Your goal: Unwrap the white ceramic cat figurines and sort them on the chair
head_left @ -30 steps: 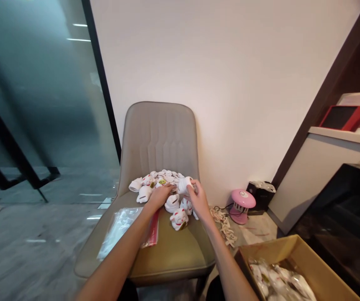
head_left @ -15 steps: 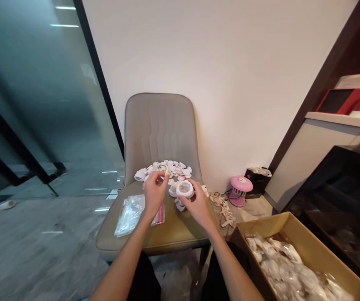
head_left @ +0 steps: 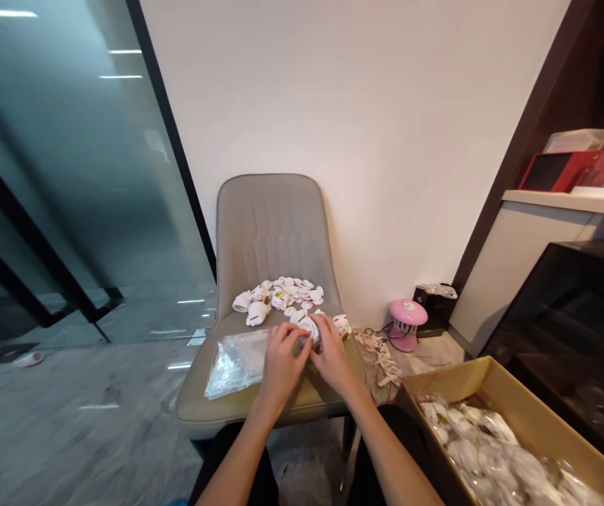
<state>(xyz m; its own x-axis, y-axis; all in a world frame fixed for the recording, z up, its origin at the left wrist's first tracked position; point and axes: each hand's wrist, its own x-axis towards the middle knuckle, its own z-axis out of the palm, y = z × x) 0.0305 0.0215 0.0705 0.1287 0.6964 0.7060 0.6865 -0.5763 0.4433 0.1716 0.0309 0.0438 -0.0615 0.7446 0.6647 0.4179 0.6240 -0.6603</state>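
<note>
Over the front right of the seat, my right hand (head_left: pixel 331 355) is closed round a small white hollow figurine (head_left: pixel 309 326), its round base turned up towards me. My left hand (head_left: pixel 284 357) meets it from the other side, fingers bent and pressed at the base. Whether a white disc sits under those fingertips is hidden. Behind the hands lies a pile of flat white discs (head_left: pixel 302 287). Beside it are several white figurines (head_left: pixel 258 313) with red and gold marks. Another figurine (head_left: pixel 342 323) rests just right of my right hand.
Clear plastic bags (head_left: pixel 234 362) lie on the left of the chair seat (head_left: pixel 191 400). An open cardboard box (head_left: pixel 473 372) at the lower right holds bagged white figurines. A pink lamp-like device (head_left: pixel 407 314), a black box (head_left: pixel 435 309) and tangled strips (head_left: pixel 383 362) are on the floor.
My left hand, which held a small white disc up near the pile, has come down and right onto the figurine's base. My right hand still holds the figurine. The view has shifted slightly.
</note>
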